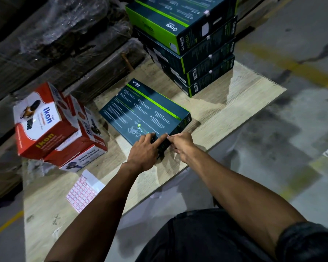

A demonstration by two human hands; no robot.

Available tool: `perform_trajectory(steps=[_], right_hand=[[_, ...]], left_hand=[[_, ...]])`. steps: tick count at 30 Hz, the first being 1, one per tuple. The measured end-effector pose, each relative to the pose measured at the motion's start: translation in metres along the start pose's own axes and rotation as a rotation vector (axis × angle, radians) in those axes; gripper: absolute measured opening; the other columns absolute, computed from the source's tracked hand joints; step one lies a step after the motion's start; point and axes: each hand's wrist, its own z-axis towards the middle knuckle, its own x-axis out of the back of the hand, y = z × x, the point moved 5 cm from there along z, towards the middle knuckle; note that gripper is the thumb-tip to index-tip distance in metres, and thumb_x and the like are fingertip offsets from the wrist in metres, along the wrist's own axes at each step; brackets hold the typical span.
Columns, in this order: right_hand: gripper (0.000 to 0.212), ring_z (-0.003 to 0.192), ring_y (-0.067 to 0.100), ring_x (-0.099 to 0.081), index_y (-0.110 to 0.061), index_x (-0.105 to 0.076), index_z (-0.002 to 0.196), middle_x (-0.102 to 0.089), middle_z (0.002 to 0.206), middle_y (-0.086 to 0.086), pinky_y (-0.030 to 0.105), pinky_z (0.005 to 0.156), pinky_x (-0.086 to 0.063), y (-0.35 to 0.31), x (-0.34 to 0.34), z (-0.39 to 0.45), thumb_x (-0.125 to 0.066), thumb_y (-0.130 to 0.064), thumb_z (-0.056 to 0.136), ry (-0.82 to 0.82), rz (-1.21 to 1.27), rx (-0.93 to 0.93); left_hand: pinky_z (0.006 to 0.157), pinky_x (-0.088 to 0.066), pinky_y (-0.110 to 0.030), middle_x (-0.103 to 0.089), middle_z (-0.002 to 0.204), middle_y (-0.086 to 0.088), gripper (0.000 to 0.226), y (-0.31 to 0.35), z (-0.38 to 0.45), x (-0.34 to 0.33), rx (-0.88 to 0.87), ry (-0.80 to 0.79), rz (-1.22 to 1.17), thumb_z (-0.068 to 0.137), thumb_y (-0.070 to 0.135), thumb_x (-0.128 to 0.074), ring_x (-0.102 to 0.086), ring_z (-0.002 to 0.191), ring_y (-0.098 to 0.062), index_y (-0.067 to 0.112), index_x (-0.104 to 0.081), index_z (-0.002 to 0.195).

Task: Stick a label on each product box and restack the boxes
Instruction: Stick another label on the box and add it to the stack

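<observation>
Right hand is at the near corner of the flat Omada box, thumb and forefinger pinching a small pink-and-white label right on the box's top edge, so I'd call this the sticking step, label not pressed down yet. Left hand lies flat on the lid beside it, fingers straight, pinning the box to the wooden board. The box sits in the middle of the board, on its own, well apart from the stack of Omada boxes at the far end, whose edges already show small pale tabs. What worries me: the label is folding over a corner, and a crooked press would leave it wrinkled or half hanging off; the box also lies close to the board's near edge, so a hard push from the left hand could slide it off toward my knees. Room is fair: bare board between this box and the stack gives a clean lane for restacking. To the left, the red Ikon boxes lean untidily, and the label sheet lies near the left forearm, easy to sweep away.
</observation>
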Motion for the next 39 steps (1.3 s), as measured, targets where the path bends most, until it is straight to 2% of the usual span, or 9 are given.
perform_trajectory(steps=[5,13,17,21,26,29,32,36,39], right_hand=[[0.004,0.059,0.008,-0.053,-0.011,-0.067,0.092,-0.059,0.071,0.000,0.018,0.052,-0.040,0.000,0.000,0.001,-0.065,-0.008,0.090,0.016,-0.011,0.013],[0.017,0.055,0.007,-0.049,-0.014,-0.062,0.076,-0.056,0.068,-0.002,0.014,0.042,-0.035,0.001,-0.001,0.004,-0.064,-0.009,0.092,0.007,-0.065,0.030],[0.004,0.056,0.007,-0.049,-0.009,-0.065,0.090,-0.057,0.068,-0.002,0.010,0.039,-0.035,-0.001,0.000,0.003,-0.062,-0.007,0.093,0.007,-0.050,0.020],[0.017,0.057,0.006,-0.050,-0.013,-0.061,0.076,-0.058,0.071,0.000,0.008,0.037,-0.032,0.000,0.000,0.005,-0.063,-0.007,0.092,-0.001,-0.064,0.024],[0.007,0.071,0.015,-0.061,-0.013,-0.067,0.084,-0.065,0.082,0.005,0.019,0.053,-0.040,-0.002,0.004,0.002,-0.070,-0.017,0.089,-0.004,-0.145,0.055],[0.008,0.085,0.026,-0.067,-0.017,-0.071,0.086,-0.070,0.085,0.005,0.028,0.068,-0.050,-0.009,0.020,-0.003,-0.064,-0.015,0.089,0.094,-0.401,0.178],[0.014,0.100,0.025,-0.063,-0.019,-0.069,0.104,-0.067,0.109,0.003,0.033,0.083,-0.051,-0.028,0.033,-0.013,-0.063,-0.021,0.091,0.217,-0.723,0.413],[0.043,0.119,0.027,-0.043,-0.021,-0.058,0.124,-0.047,0.126,0.005,0.037,0.098,-0.036,-0.057,0.024,-0.018,-0.072,-0.030,0.084,0.208,-0.964,0.748],[0.074,0.139,0.029,-0.023,-0.028,-0.042,0.140,-0.029,0.147,0.007,0.041,0.109,-0.021,-0.071,0.011,-0.012,-0.074,-0.048,0.076,0.168,-1.205,0.790]], left_hand=[[0.098,-0.038,-0.037,-0.035,0.141,-0.010,0.066,-0.001,0.002,0.000,0.005,-0.005,0.011,0.096,0.027,-0.043,-0.039,0.122,-0.029,0.040,-0.011,0.152],[0.096,-0.038,-0.038,-0.036,0.139,-0.010,0.063,0.003,0.000,0.007,0.011,-0.006,0.017,0.097,0.035,-0.042,-0.039,0.121,-0.029,0.039,-0.013,0.153],[0.094,-0.041,-0.038,-0.037,0.138,-0.010,0.064,0.004,0.000,0.005,0.011,0.007,0.045,0.096,0.032,-0.042,-0.039,0.120,-0.029,0.038,-0.013,0.153],[0.096,-0.040,-0.039,-0.037,0.139,-0.010,0.064,0.004,0.000,0.001,0.001,0.029,0.052,0.096,0.030,-0.043,-0.040,0.119,-0.030,0.035,-0.014,0.153],[0.100,-0.039,-0.042,-0.038,0.143,-0.013,0.062,0.005,-0.002,-0.002,-0.005,0.066,-0.011,0.096,0.028,-0.046,-0.039,0.123,-0.034,0.029,-0.022,0.153],[0.108,-0.035,-0.044,-0.037,0.147,-0.016,0.059,0.003,-0.006,-0.008,0.018,0.085,-0.107,0.096,0.021,-0.049,-0.036,0.131,-0.036,0.020,-0.028,0.152],[0.117,-0.022,-0.039,-0.032,0.154,-0.014,0.055,0.002,-0.011,-0.011,0.052,0.129,-0.214,0.098,0.014,-0.048,-0.028,0.141,-0.035,0.009,-0.031,0.150],[0.120,-0.015,-0.034,-0.026,0.158,-0.008,0.055,0.001,-0.017,-0.014,0.097,0.164,-0.270,0.099,0.009,-0.046,-0.021,0.146,-0.029,0.008,-0.028,0.151],[0.119,-0.022,-0.038,-0.031,0.155,-0.009,0.055,-0.005,-0.025,-0.019,0.091,0.157,-0.297,0.095,0.001,-0.046,-0.027,0.144,-0.030,0.009,-0.034,0.148]])
